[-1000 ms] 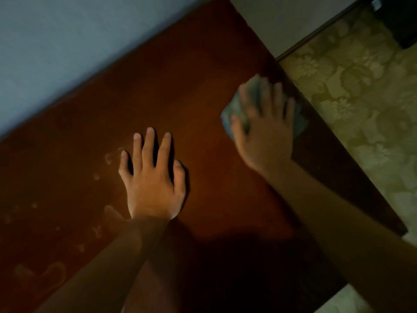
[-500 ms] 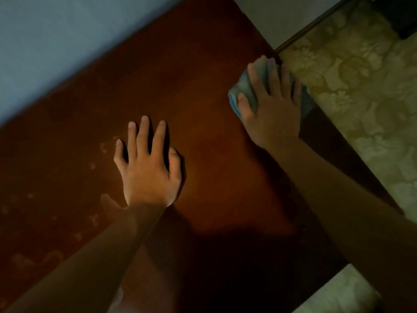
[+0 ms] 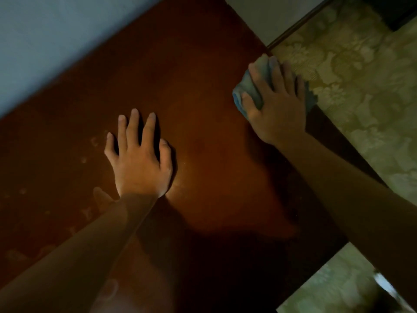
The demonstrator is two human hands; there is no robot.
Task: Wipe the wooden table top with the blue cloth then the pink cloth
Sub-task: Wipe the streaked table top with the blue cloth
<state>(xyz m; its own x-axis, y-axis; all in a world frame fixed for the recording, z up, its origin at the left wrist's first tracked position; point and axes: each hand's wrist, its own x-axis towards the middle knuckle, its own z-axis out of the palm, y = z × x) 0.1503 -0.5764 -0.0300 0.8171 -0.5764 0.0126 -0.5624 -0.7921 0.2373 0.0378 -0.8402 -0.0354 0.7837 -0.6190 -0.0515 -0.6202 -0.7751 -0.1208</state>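
The dark reddish wooden table top (image 3: 203, 123) fills most of the view, set at a slant. My right hand (image 3: 278, 105) presses the bunched blue cloth (image 3: 244, 91) flat against the table's right edge, fingers spread over it; the cloth sticks out on both sides of the hand. My left hand (image 3: 140, 161) lies palm down on the middle of the table, fingers apart, holding nothing. Pale smudges (image 3: 94, 141) mark the wood left of that hand. No pink cloth is in view.
A pale bluish wall (image 3: 56, 37) runs along the table's far edge. Beyond the right edge lies a patterned yellowish floor covering (image 3: 361, 86) with a dark strip (image 3: 300, 21) along its border. My own shadow darkens the near part of the table.
My right hand slid the blue cloth away from me along the right side, then stayed at the table's edge. My left hand kept its place on the wood.
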